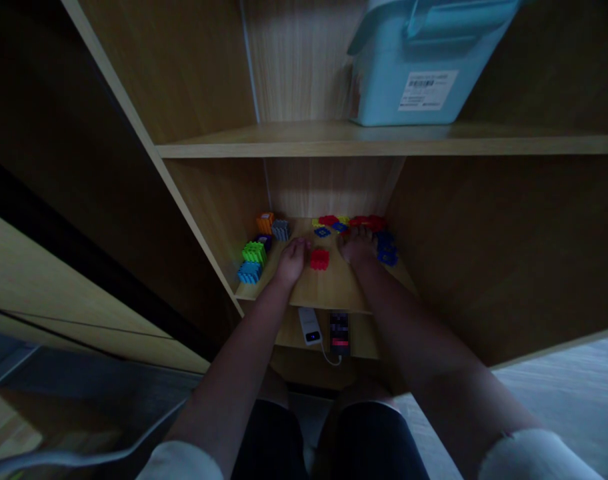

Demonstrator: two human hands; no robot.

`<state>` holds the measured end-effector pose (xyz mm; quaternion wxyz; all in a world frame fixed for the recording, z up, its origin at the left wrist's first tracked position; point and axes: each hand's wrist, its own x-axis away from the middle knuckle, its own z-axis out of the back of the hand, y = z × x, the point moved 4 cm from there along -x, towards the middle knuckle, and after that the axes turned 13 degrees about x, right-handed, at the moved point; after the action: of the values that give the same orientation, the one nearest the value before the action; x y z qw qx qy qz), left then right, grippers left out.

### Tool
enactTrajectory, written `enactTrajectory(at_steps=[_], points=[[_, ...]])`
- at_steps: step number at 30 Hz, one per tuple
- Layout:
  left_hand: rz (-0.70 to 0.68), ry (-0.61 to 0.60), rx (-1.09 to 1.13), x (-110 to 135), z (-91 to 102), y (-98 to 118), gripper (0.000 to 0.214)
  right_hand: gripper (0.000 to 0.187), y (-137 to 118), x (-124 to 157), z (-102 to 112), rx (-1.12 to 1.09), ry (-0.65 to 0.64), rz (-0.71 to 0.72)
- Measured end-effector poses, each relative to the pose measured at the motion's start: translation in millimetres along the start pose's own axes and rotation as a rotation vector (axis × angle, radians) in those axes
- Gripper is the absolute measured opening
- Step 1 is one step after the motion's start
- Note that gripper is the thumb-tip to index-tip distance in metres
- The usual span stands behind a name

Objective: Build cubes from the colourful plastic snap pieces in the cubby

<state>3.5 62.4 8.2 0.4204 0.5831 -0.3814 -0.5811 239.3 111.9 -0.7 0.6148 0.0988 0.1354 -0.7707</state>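
Observation:
My left hand (pixel 293 259) rests on the shelf just left of a small red stack of notched plastic pieces (pixel 319 259). Its fingers are curled together, and whether anything is in them is hidden. Farther right, my right hand (pixel 359 244) reaches over loose plastic pieces with its fingers spread. Red pieces (pixel 368 222) lie behind it, and dark blue pieces (pixel 387 249) are at its right. A loose blue piece (pixel 323 232) lies between the hands, toward the back. Left of my left hand stand a grey stack (pixel 281 230), an orange stack (pixel 265 223), a green stack (pixel 255 252) and a light blue stack (pixel 250 271).
A light blue bin (pixel 409 80) stands on the upper shelf (pixel 304 148), above my hands. Below the work shelf lie a white power bank (pixel 309 325) and a phone (pixel 339 332), joined by a cable. Wooden side panels bound the compartment.

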Motion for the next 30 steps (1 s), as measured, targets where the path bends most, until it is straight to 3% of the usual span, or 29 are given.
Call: enactTrajectory(at_steps=[16,20,26,30], points=[[-0.042,-0.021,-0.006,-1.6,-0.7,-7.0,0.036,0.08,1.3,-1.0,-3.0,0.053,-0.008,-0.05],[-0.021,-0.02,-0.016,-0.6,-0.8,-3.7,0.037,0.077,2.0,2.7,4.1,0.019,0.076,-0.052],[-0.018,-0.011,-0.014,-1.4,0.7,-0.5,0.035,0.054,7.4,9.5,27.5,-0.17,0.301,0.039],[-0.037,0.002,-0.008,-2.1,1.8,-3.1,0.036,0.048,13.1,15.6,38.5,-0.366,0.325,0.124]])
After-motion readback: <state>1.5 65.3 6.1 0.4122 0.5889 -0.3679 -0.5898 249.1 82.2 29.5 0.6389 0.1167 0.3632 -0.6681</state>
